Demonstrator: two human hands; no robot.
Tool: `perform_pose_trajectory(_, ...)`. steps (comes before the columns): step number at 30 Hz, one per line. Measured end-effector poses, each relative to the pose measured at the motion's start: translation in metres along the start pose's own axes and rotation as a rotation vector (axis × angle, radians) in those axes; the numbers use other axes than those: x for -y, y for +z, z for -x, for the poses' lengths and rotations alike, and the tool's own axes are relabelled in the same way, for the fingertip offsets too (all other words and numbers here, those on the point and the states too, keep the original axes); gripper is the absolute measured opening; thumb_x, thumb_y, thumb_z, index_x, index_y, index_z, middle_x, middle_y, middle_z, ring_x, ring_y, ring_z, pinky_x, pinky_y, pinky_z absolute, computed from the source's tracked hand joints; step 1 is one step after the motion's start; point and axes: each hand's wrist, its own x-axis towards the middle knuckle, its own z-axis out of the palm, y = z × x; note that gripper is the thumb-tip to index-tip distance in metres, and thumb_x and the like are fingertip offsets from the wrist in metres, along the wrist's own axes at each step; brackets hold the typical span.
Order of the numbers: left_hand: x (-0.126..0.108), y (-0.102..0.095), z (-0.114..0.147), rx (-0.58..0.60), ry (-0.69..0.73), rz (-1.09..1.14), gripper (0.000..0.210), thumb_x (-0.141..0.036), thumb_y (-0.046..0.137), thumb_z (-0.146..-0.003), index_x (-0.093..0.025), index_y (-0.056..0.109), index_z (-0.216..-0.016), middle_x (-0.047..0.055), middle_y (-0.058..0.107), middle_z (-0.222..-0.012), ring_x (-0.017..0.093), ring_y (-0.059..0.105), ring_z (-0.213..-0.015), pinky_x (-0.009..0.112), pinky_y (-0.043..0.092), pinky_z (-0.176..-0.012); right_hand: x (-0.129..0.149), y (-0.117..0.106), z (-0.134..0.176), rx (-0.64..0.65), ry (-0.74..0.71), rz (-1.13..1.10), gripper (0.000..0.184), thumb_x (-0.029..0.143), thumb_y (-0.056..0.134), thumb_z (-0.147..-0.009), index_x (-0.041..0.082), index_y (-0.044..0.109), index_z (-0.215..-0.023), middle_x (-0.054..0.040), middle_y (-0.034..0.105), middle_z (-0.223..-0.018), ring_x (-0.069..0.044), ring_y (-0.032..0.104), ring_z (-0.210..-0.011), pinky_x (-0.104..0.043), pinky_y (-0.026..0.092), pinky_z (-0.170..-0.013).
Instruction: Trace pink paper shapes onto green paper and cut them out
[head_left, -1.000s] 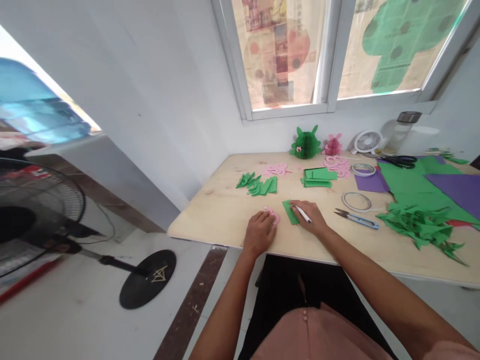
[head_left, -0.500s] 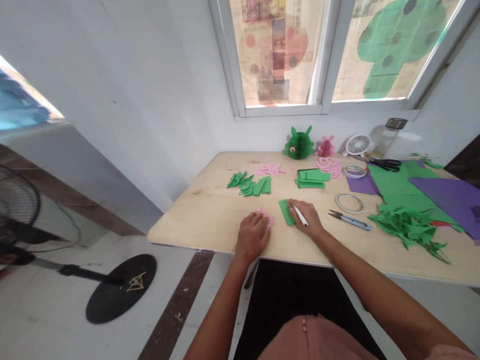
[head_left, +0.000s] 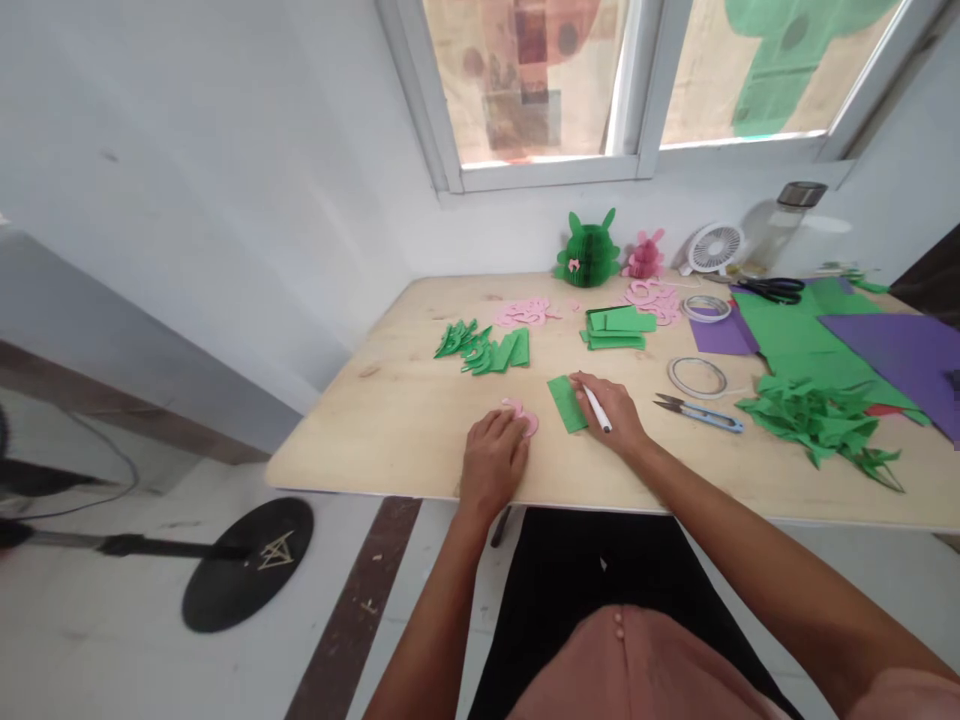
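My left hand (head_left: pixel 493 460) lies on the tabletop with its fingers stretched over the left edge of a pink paper cut-out (head_left: pixel 527 420). Part of that cut-out is hidden under the fingertips. A white pen (head_left: pixel 598 404) is held in my right hand (head_left: pixel 619 415), its dark end pointing down towards me. The fingertips of this hand touch the right edge of a green paper rectangle (head_left: pixel 566 405), which lies flat between both hands.
Behind the hands lie green cut-outs (head_left: pixel 480 350), pink cut-outs (head_left: pixel 525 313) and stacked green strips (head_left: pixel 619 328). On the right are thread snips (head_left: pixel 701 413), tape rolls (head_left: pixel 697 377), green scraps (head_left: pixel 814 415) and black scissors (head_left: pixel 772 289). A small white fan (head_left: pixel 715 247) stands near the wall.
The camera view has tilted down, so the table appears higher. My hands stay at the pink cut-out and the green rectangle, with the pen still in my right hand.
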Motion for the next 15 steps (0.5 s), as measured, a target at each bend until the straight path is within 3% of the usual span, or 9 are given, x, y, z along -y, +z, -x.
perform_pose_trajectory(15,0.0034,-0.0006,0.0001,-0.001,0.0,0.02,0.028,-0.018,0.049,-0.087,-0.02,0.061,-0.112,0.008,0.064,-0.118,0.026,0.053,-0.115,0.044,0.041,-0.1,-0.004,0.0027,-0.0004,0.036,0.019,-0.108,0.047,0.012,0.054,-0.076,0.02,0.055,-0.122,-0.009,0.071,-0.109,-0.027,0.066,-0.098,-0.042,0.047,-0.088)
